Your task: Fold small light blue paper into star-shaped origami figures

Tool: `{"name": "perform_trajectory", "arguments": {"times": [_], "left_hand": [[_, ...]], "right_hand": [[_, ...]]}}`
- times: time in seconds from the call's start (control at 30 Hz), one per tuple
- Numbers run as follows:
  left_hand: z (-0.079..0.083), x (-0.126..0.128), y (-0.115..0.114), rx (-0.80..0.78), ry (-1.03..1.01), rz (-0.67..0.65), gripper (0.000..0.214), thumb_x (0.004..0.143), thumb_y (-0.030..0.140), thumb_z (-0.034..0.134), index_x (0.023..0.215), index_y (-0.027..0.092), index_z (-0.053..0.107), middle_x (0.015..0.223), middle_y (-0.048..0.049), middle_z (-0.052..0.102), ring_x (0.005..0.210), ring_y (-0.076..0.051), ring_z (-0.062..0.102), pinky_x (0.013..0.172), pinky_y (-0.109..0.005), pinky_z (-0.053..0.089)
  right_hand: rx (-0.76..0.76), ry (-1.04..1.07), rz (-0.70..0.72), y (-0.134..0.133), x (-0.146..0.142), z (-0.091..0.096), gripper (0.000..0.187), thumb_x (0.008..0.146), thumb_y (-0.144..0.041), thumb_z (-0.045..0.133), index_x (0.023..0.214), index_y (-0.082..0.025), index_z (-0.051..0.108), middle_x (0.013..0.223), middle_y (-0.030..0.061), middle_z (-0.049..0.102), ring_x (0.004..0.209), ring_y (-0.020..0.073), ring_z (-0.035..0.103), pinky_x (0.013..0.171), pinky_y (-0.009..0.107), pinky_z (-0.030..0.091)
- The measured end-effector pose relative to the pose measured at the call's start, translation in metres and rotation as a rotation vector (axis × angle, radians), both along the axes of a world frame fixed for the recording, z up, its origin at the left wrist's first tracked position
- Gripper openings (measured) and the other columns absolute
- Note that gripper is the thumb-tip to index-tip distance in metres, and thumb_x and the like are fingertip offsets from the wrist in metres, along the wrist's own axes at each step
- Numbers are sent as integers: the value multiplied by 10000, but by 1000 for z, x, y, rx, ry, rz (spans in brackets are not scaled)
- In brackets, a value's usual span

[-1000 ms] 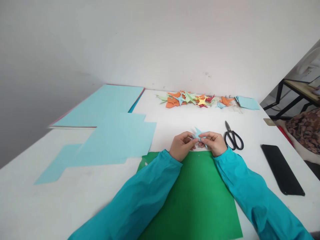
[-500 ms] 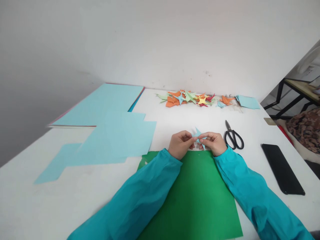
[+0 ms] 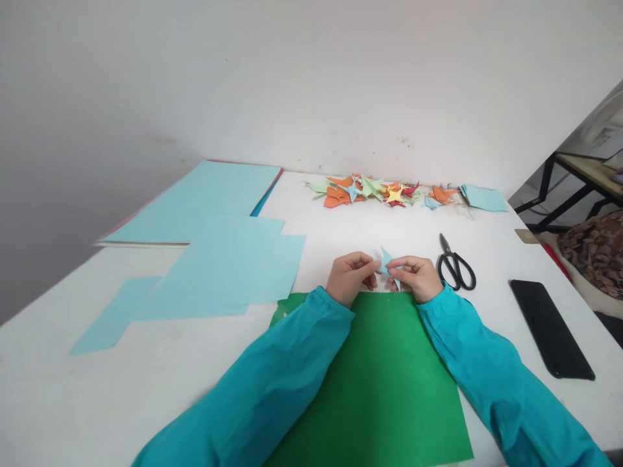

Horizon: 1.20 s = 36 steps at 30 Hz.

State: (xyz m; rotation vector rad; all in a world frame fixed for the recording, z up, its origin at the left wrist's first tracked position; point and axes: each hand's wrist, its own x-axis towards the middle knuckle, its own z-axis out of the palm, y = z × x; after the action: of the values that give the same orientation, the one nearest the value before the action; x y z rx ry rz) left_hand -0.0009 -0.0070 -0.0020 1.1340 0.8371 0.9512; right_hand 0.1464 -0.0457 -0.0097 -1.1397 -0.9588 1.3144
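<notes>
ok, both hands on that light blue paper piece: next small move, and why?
Probably pinch the current fold tighter. The left hand and right hand grip the light blue paper piece from both sides, over the far edge of the green sheet, points sticking out, so it looks mid-shaping; the scissors lie untouched.

White table (image 3: 121, 389) with blue sheets (image 3: 233, 266), green sheet (image 3: 384, 376), scissors (image 3: 455, 266), phone (image 3: 549, 327), paper stars (image 3: 370, 190)

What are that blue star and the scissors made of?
The blue star, pinched between left hand and right hand, looks like thin matte paper: flat colour, sharp points. The scissors seem dark metal, black all over, possibly painted.
</notes>
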Motion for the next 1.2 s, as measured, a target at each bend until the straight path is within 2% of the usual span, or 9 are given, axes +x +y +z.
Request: {"name": "perform_trajectory", "arguments": {"times": [0.43,0.6,0.9,1.2], "left_hand": [[-3,3,0,87,28,50,279,560,329,715,588,122,530,371,38,517,315,-65,457,344,-177,378],[-1,4,-1,97,44,50,283,538,311,731,574,127,519,359,45,507,311,-69,457,339,-179,376],[-2,5,-1,104,44,64,278,553,322,721,584,128,525,363,43,511,311,-64,455,339,-173,372],[-3,4,-1,93,42,40,264,580,325,703,581,129,526,356,38,511,308,-71,455,342,-182,372]], "right_hand": [[-14,-5,-9,-1,0,1,238,547,-292,747,717,-148,662,505,4,644,396,115,569,373,202,417],[2,-49,3,-2,-3,5,254,507,-238,770,706,-138,648,454,-6,621,375,105,547,363,188,384],[-11,-8,-13,-1,-4,8,262,470,-245,775,668,-146,634,449,-16,610,400,111,553,415,225,439],[12,-22,-10,-1,-2,4,225,534,-261,749,691,-146,637,455,-5,621,396,114,559,405,221,436]]}}
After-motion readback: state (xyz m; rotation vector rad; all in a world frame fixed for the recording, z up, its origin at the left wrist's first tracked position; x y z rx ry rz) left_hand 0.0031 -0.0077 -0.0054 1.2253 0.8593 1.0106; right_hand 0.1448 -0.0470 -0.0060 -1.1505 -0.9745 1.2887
